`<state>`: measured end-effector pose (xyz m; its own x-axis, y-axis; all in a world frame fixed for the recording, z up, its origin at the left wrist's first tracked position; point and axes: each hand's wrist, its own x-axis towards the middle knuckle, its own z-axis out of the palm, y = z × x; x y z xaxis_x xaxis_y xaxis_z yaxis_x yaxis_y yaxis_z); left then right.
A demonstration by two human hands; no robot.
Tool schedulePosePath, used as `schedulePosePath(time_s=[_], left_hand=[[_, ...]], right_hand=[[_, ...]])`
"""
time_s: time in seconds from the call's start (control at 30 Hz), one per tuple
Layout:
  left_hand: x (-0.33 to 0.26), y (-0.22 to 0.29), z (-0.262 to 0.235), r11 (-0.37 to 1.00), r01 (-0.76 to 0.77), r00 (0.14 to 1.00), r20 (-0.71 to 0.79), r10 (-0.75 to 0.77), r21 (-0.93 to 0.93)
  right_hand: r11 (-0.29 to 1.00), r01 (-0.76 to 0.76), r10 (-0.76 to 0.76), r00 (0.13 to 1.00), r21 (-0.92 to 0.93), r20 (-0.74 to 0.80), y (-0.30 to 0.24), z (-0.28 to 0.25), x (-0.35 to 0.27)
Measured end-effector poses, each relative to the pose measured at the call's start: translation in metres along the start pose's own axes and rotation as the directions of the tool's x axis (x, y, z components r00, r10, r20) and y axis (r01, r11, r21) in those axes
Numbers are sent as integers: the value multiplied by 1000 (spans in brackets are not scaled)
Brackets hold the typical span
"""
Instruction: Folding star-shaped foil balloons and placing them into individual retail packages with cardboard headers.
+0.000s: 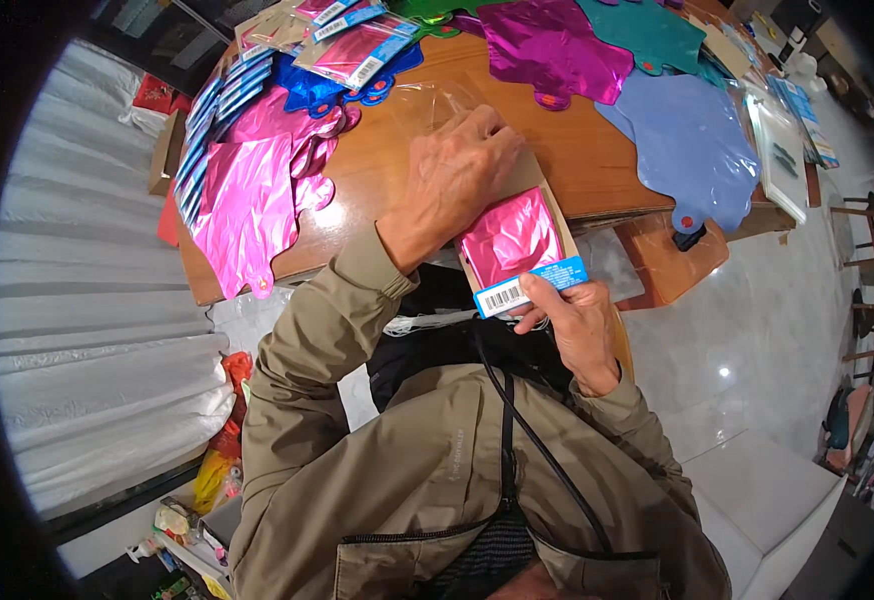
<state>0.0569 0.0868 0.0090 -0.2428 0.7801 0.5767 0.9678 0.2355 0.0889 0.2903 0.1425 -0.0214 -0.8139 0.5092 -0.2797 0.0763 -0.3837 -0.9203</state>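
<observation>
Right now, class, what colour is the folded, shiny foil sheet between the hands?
The folded, shiny foil sheet is bright pink; the head view shows it best.

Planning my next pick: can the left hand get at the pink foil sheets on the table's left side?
Probably yes: nothing visible stands between the left hand and the pink foil sheets, though that hand seems busy at the upper end of the cardboard.

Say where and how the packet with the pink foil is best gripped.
I'd judge the blue strip across the near end of the packet, pinched top and bottom from the person's right, as the right hand does: that end is flat, and gripping there leaves the pink foil uncovered.
</observation>
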Motion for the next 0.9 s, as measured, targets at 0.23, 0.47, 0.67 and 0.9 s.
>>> schedulePosePath(time_s=[0.23,0.47,0.67,0.9], left_hand=[[1,-4,4,995,-3,1000,-4,3,100],[13,-2,0,984,67,996,44,-75,168],[18,2,-1,994,-85,992,-87,92,71],[10,-2,-8,978,-128,991,15,132,-167]], right_hand=[[999,25,-25,999,29,26,2,5,0],[1000,19,-18,1000,-15,17,-7,4,2],[998,58,-58,998,-8,8,-8,1,5],[999,47,-47,999,-23,-3,-11,-3,6]])
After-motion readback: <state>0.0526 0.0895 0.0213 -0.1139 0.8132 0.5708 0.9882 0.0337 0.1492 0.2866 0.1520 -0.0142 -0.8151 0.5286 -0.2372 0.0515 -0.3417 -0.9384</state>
